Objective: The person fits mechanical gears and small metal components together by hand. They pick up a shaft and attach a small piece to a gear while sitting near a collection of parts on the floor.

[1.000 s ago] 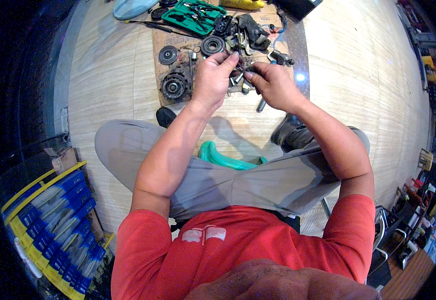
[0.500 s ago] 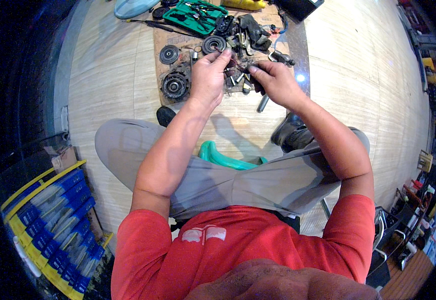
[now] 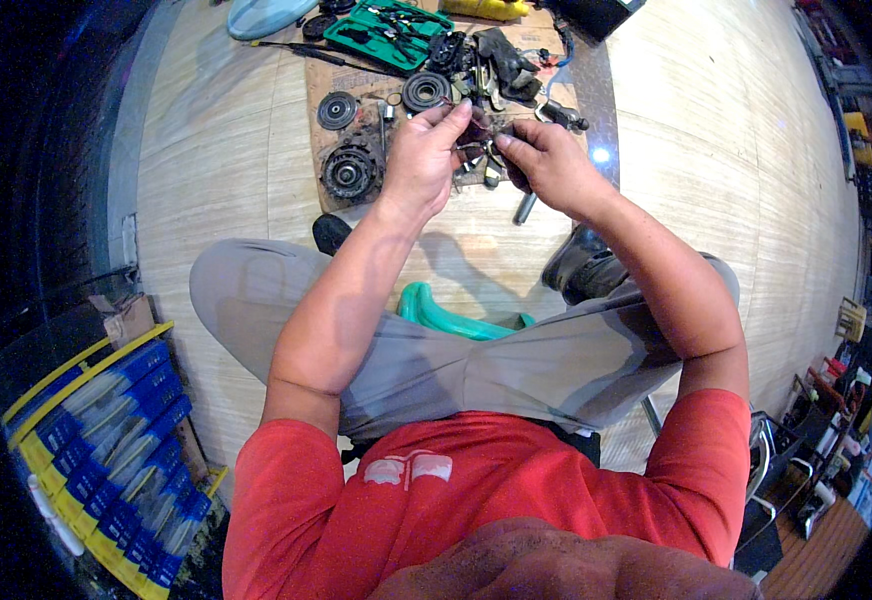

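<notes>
Both hands are raised over a stained cardboard sheet strewn with metal parts. My left hand pinches with thumb and forefinger around something small and dark; a thin reddish strand seems to show by its fingertips. Close by on the right, my right hand is closed too, thumb against curled fingers, and what it grips is too small to make out. Left of the hands lie a grooved black pulley, a larger toothed round part and a ring-shaped part. Small metal pieces lie beneath the fingers.
A green tool case lies open at the back, beside a long thin black tool. Behind are a yellow object and a black box. A metal tube lies nearer me. Blue-and-yellow bins stand at the left.
My left hand has turned slightly, and its fingertips have shifted a little to the right. The right hand has barely moved; both remain closed.
</notes>
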Demonstrator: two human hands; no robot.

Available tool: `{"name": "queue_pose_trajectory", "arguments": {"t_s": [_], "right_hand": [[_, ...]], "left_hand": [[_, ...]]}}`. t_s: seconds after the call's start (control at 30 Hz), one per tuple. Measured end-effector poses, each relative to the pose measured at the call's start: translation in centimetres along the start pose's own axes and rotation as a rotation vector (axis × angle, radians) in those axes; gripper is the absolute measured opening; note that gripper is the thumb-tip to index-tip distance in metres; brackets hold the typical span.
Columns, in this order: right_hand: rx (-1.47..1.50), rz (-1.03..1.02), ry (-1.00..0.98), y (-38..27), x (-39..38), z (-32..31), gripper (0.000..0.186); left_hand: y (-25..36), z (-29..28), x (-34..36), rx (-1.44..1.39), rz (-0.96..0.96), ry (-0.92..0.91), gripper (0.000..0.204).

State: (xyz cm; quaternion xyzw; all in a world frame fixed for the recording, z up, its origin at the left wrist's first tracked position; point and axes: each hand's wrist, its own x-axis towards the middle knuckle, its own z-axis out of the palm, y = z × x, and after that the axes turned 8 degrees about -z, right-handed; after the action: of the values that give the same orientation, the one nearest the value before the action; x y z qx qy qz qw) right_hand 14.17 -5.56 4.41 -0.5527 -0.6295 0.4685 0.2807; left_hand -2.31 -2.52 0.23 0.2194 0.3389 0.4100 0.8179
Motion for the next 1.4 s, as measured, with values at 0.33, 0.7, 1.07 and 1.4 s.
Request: {"name": "queue_pose_trajectory", "arguments": {"t_s": [0.33,0.7,1.07,1.4], "right_hand": [[0.074,-0.034,0.057,0.5,0.0,0.6,0.026],[-0.004,-0.031,0.044,0.2,0.2,0.3,0.030],[0.115,0.051,0.073,1.3,0.5,0.2,0.027],[-0.083,-0.138,0.015,0.8,0.0,0.1,0.025]], "left_hand": [[0.0,0.4,0.0,0.137,0.057,0.070,0.016],[0.0,0.8,-0.3,0.197,0.067,0.044,0.017],[0.0,0.6,0.1,0.045,0.063,0.048,0.016],[0.5,-1.0,0.5,0.168,0.101,-0.029,0.015]]}}
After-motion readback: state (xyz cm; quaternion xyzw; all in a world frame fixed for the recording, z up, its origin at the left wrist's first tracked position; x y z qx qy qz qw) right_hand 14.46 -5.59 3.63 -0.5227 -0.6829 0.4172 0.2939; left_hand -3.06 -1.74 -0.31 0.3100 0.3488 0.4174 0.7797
